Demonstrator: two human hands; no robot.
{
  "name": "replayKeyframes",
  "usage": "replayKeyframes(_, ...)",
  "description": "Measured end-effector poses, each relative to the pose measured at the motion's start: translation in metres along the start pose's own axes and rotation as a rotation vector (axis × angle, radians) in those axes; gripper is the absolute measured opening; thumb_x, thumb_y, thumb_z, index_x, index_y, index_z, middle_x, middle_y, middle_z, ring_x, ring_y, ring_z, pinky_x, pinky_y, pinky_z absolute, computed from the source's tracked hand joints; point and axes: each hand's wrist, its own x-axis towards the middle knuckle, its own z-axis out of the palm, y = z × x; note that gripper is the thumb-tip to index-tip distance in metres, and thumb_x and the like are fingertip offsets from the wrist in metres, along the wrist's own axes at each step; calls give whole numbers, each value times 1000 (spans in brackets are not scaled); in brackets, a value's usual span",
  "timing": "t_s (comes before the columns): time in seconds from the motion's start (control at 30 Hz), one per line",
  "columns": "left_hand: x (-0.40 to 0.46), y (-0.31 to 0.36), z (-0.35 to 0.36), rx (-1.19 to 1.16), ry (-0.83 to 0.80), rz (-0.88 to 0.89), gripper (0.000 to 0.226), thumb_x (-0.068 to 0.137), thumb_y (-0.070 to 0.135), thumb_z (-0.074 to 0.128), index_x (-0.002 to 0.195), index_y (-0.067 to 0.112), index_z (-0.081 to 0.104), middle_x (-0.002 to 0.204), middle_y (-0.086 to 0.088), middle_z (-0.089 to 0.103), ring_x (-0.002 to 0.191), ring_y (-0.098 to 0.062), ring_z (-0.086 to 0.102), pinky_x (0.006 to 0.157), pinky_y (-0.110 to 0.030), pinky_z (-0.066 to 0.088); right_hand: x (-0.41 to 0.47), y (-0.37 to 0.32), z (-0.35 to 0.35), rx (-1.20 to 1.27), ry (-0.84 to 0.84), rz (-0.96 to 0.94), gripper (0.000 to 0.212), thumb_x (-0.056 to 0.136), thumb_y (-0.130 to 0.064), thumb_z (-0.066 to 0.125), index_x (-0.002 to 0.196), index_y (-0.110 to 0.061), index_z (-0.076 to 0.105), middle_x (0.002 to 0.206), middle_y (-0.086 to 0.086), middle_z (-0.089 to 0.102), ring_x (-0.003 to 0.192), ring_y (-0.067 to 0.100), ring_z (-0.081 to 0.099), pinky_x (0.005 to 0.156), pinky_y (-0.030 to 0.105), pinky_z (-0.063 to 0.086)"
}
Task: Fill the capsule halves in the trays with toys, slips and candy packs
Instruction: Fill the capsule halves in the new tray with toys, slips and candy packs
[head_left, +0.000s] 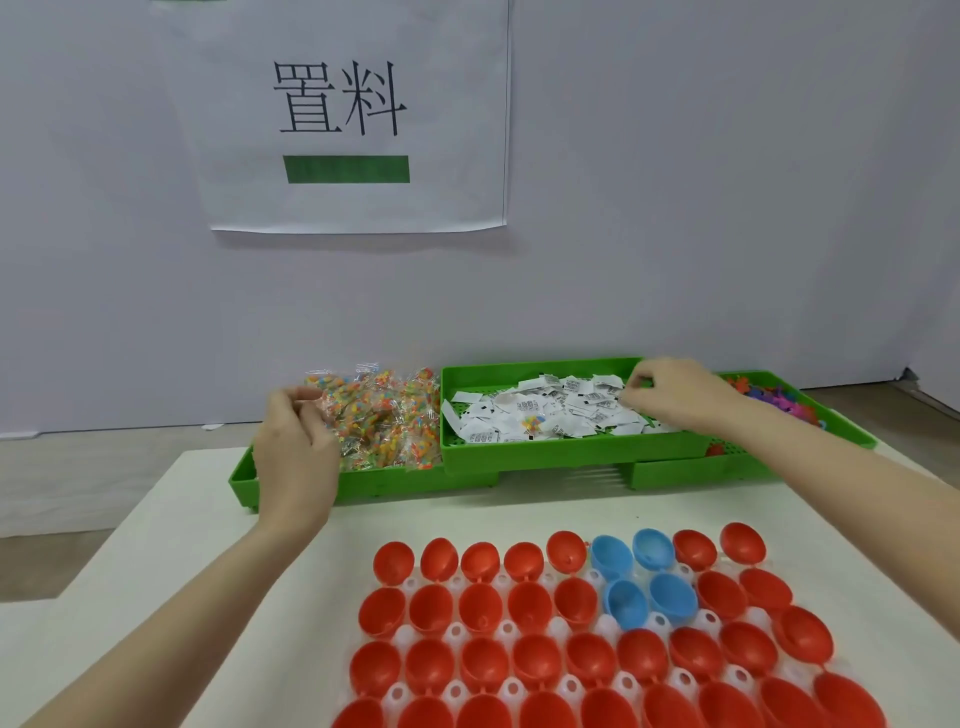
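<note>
Both my hands up at the green bins, the empty capsule halves waiting below.

The clear tray of capsule halves, red with four blue ones, sits nearest me, all of them empty. Beyond it, the middle green bin holds the paper slips; left of that bin lie the candy packs, right of it the toys. My right hand reaches into the middle bin, fingertips pinching at the slips. My left hand hovers at the candy packs, fingers curled; whether they grip one I cannot tell.
</note>
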Motion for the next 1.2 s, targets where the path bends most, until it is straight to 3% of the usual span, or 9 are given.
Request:
replayKeyframes(0.1, -18, 14, -8, -178, 6, -58, 17, 96, 3, 33, 97, 12, 47, 76, -1, 52, 57, -10, 55, 53, -8, 41, 6, -6, 8, -120, -132, 92, 47, 79, -46, 65, 93, -1, 62, 83, 10, 62, 74, 21, 56, 69, 30, 44)
replayKeyframes(0.23, -42, 24, -26, -378, -16, -99, 27, 96, 3, 35, 85, 23, 49, 74, 2, 52, 41, 0, 47, 48, -8, 39, 6, -12, 9, -144, -31, 167, 34, 75, -39, 71, 92, -9, 65, 93, 4, 66, 90, 22, 61, 75, 33, 51)
replayKeyframes(0.43, -60, 26, -48, -441, -93, -184, 16, 92, 8, 51, 88, 24, 50, 74, 0, 64, 37, -3, 44, 45, -9, 40, -7, -12, 9, -291, 285, -13, 31, 91, -34, 52, 89, -9, 68, 70, 3, 62, 68, 21, 54, 64, 27, 38)
replayKeyframes(0.57, -66, 38, -54, -524, -231, -274, 5, 86, 7, 59, 83, 11, 57, 66, -3, 70, 39, -7, 51, 47, -13, 44, -25, -39, -2, 296, 584, -21, 30, 94, -28, 48, 88, -3, 65, 62, -1, 54, 55, 13, 44, 55, 25, 31)
replayKeyframes(0.67, -70, 53, -55, -554, -329, -284, 13, 86, 15, 55, 80, 8, 65, 69, -2, 70, 46, -8, 59, 49, -12, 47, -61, -84, -14, 883, 208, -215, 22, 89, -17, 56, 71, -8, 65, 56, -7, 57, 51, 2, 44, 52, 15, 33)
replayKeyframes(0.77, -78, 74, -54, -652, -475, -355, 36, 84, 36, 44, 81, 10, 69, 73, -5, 71, 52, -13, 64, 51, -15, 50, -100, -124, -11, 871, -94, -455, 23, 85, -17, 62, 62, -22, 63, 59, -1, 55, 58, 5, 46, 58, 16, 36)
replayKeyframes(0.87, -85, 90, -60, -660, -583, -308, 36, 71, 47, 50, 72, 21, 74, 65, -8, 70, 60, -13, 68, 54, -14, 50, -114, -146, -4, 717, -52, -522, 24, 85, -21, 63, 61, -23, 58, 45, -14, 43, 46, 1, 36, 50, 11, 28)
replayKeyframes(1.03, -80, 85, -68, -633, -451, -183, 14, 84, 8, 59, 89, 16, 69, 65, 0, 71, 58, -5, 66, 56, -11, 49, -118, -166, -2, 639, 112, -581, 15, 82, -24, 67, 69, -20, 61, 41, -9, 36, 44, 5, 36, 48, 13, 30)
replayKeyframes(1.2, -70, 72, -66, -650, -346, -258, 25, 86, 1, 59, 106, 16, 60, 64, -3, 69, 60, -12, 68, 61, -14, 52, -111, -177, 4, 1049, -120, -477, 26, 99, -12, 33, 91, -17, 58, 66, 0, 54, 57, 7, 51, 62, 19, 47)
